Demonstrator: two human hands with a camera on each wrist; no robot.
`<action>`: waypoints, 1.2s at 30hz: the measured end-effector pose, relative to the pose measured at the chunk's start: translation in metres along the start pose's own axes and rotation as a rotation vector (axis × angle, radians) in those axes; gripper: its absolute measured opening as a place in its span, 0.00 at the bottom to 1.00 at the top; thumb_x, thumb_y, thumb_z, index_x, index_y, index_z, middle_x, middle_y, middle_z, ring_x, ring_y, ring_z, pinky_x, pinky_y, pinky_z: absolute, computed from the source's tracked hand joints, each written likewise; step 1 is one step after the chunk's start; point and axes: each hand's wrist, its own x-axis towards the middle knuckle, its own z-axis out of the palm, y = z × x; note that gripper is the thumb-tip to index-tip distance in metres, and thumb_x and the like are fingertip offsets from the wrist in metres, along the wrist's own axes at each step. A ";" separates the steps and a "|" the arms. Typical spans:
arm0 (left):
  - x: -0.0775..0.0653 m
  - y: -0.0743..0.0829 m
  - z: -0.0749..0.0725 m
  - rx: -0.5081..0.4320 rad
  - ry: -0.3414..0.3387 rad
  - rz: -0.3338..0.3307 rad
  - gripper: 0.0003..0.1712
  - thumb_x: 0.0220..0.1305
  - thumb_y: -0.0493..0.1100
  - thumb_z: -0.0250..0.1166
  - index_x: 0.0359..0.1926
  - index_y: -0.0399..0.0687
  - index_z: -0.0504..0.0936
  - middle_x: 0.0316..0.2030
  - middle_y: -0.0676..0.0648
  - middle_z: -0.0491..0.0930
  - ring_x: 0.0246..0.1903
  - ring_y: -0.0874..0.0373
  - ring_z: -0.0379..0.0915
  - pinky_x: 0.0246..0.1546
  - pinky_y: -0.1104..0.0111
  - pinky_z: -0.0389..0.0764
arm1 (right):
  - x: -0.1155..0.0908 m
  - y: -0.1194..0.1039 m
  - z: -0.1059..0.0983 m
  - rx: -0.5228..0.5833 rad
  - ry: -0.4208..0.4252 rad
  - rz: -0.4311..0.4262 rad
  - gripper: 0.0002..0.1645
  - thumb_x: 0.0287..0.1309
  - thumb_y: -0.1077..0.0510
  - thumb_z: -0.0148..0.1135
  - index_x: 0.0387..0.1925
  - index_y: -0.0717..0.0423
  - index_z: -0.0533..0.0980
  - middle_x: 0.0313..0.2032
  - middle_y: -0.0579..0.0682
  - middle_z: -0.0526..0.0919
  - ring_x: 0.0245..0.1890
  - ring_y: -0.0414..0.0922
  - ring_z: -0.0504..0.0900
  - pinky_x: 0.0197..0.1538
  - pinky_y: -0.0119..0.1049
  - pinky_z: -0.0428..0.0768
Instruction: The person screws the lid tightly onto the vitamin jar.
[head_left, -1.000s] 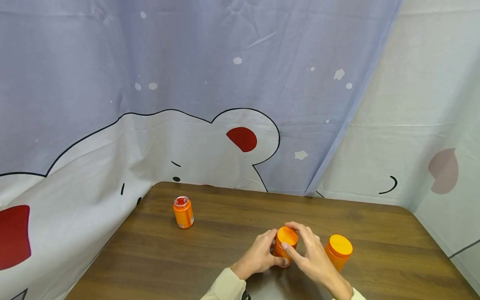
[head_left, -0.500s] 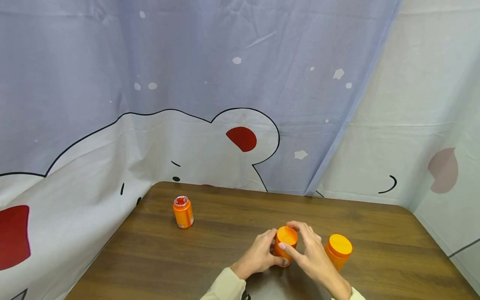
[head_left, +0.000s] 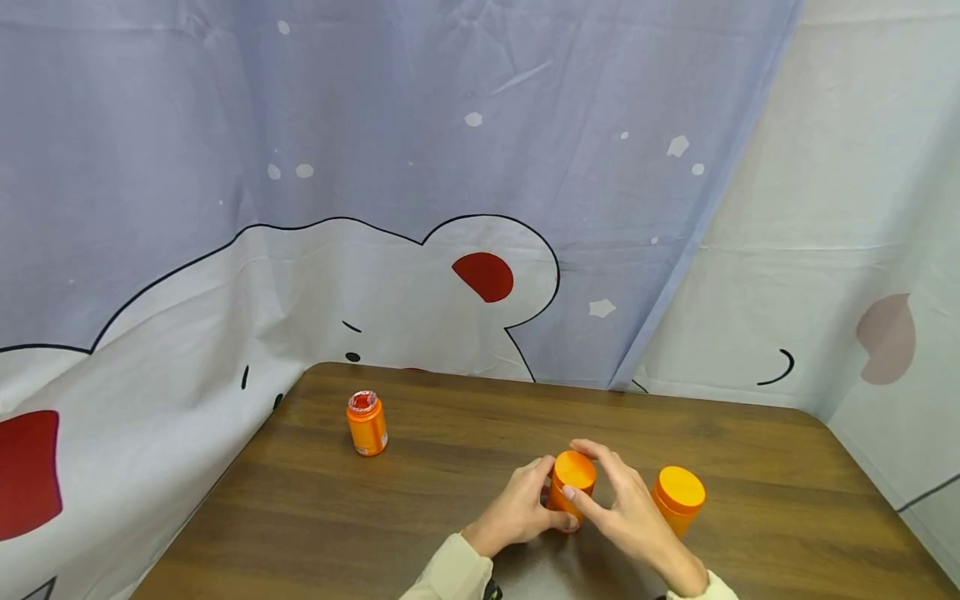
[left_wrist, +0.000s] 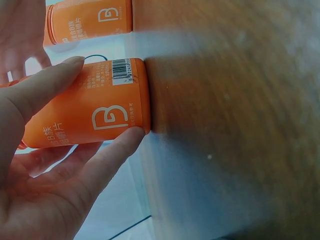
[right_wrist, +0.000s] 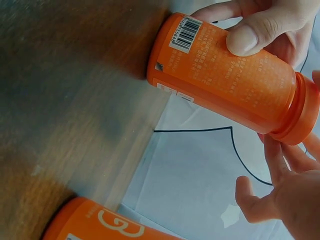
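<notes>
An orange bottle [head_left: 573,472] with a screw lid stands upright on the table, between both hands. My left hand [head_left: 516,512] grips its body, thumb on one side and fingers on the other; white lettering and a barcode show there in the left wrist view. At the top, my right hand [head_left: 628,510] holds the orange lid [right_wrist: 299,111] between thumb and fingers. The lid sits on the bottle's neck, and whether it is loose or tight I cannot tell.
A second lidded orange bottle [head_left: 678,495] stands just right of my right hand, partly behind the wrist. Toward the back left is an orange bottle without a lid [head_left: 367,427], torn foil around its mouth. A printed curtain [head_left: 420,308] hangs behind the wooden table [head_left: 450,425].
My right thumb and fingers shift slightly around the lid, and the right wrist turns a little. My left hand and the bottles stay in place.
</notes>
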 end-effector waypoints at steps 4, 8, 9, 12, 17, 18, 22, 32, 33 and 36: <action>0.000 -0.001 0.000 -0.002 -0.003 -0.018 0.29 0.43 0.48 0.75 0.46 0.51 0.71 0.38 0.56 0.73 0.39 0.66 0.73 0.40 0.75 0.75 | 0.001 0.002 0.002 -0.022 0.024 -0.025 0.31 0.48 0.52 0.69 0.54 0.52 0.70 0.51 0.39 0.75 0.50 0.40 0.74 0.50 0.46 0.73; 0.000 -0.001 0.001 -0.016 -0.008 -0.035 0.30 0.43 0.48 0.75 0.47 0.51 0.71 0.39 0.57 0.73 0.40 0.66 0.73 0.40 0.75 0.75 | 0.001 0.004 0.004 -0.030 0.049 -0.052 0.31 0.46 0.52 0.70 0.52 0.54 0.70 0.49 0.43 0.77 0.48 0.40 0.75 0.49 0.46 0.74; 0.000 -0.001 0.001 -0.018 -0.008 -0.038 0.30 0.43 0.48 0.75 0.47 0.51 0.71 0.39 0.57 0.73 0.40 0.66 0.73 0.40 0.75 0.75 | 0.001 0.005 0.004 -0.033 0.055 -0.056 0.31 0.45 0.52 0.70 0.52 0.53 0.70 0.48 0.43 0.77 0.48 0.40 0.75 0.48 0.45 0.74; -0.001 -0.001 0.001 -0.022 -0.012 -0.053 0.30 0.43 0.48 0.74 0.47 0.51 0.71 0.39 0.57 0.73 0.40 0.66 0.73 0.40 0.75 0.75 | 0.001 0.004 0.005 -0.043 0.074 -0.066 0.30 0.44 0.52 0.71 0.51 0.50 0.70 0.47 0.41 0.77 0.46 0.39 0.75 0.48 0.40 0.75; -0.001 0.000 0.001 -0.040 -0.015 -0.061 0.31 0.43 0.48 0.74 0.48 0.51 0.71 0.40 0.56 0.73 0.40 0.66 0.73 0.40 0.74 0.76 | 0.001 0.003 0.005 -0.022 0.105 -0.088 0.28 0.45 0.55 0.71 0.49 0.53 0.71 0.46 0.41 0.78 0.44 0.40 0.77 0.48 0.29 0.73; -0.001 0.000 0.001 -0.043 -0.014 -0.060 0.31 0.43 0.47 0.75 0.48 0.51 0.71 0.40 0.56 0.73 0.40 0.66 0.74 0.40 0.74 0.76 | 0.001 0.003 0.005 -0.016 0.107 -0.089 0.27 0.45 0.56 0.71 0.48 0.54 0.71 0.46 0.41 0.78 0.44 0.40 0.77 0.48 0.29 0.73; -0.001 0.000 0.001 -0.045 -0.012 -0.052 0.31 0.43 0.47 0.75 0.48 0.50 0.71 0.40 0.56 0.73 0.39 0.65 0.74 0.40 0.74 0.76 | 0.001 0.003 0.005 -0.008 0.098 -0.077 0.26 0.45 0.56 0.71 0.47 0.54 0.71 0.46 0.41 0.78 0.44 0.40 0.78 0.47 0.32 0.75; 0.000 0.000 0.000 -0.030 -0.018 -0.050 0.31 0.43 0.49 0.74 0.48 0.51 0.71 0.40 0.56 0.73 0.39 0.66 0.73 0.40 0.74 0.76 | 0.001 0.003 0.003 -0.064 0.084 -0.034 0.28 0.43 0.52 0.72 0.46 0.53 0.71 0.44 0.40 0.77 0.43 0.38 0.76 0.46 0.39 0.76; 0.000 0.000 0.000 -0.029 -0.016 -0.047 0.31 0.43 0.49 0.74 0.48 0.51 0.71 0.40 0.56 0.73 0.39 0.66 0.73 0.40 0.74 0.76 | 0.002 0.003 0.004 -0.073 0.086 -0.033 0.29 0.42 0.51 0.72 0.46 0.53 0.71 0.43 0.40 0.77 0.43 0.38 0.76 0.45 0.40 0.76; -0.001 0.000 0.000 -0.021 -0.014 -0.044 0.31 0.43 0.49 0.74 0.48 0.51 0.71 0.39 0.57 0.73 0.39 0.66 0.73 0.40 0.75 0.75 | 0.002 0.003 0.004 -0.097 0.091 -0.026 0.32 0.40 0.50 0.73 0.48 0.54 0.70 0.43 0.43 0.77 0.43 0.40 0.75 0.47 0.46 0.73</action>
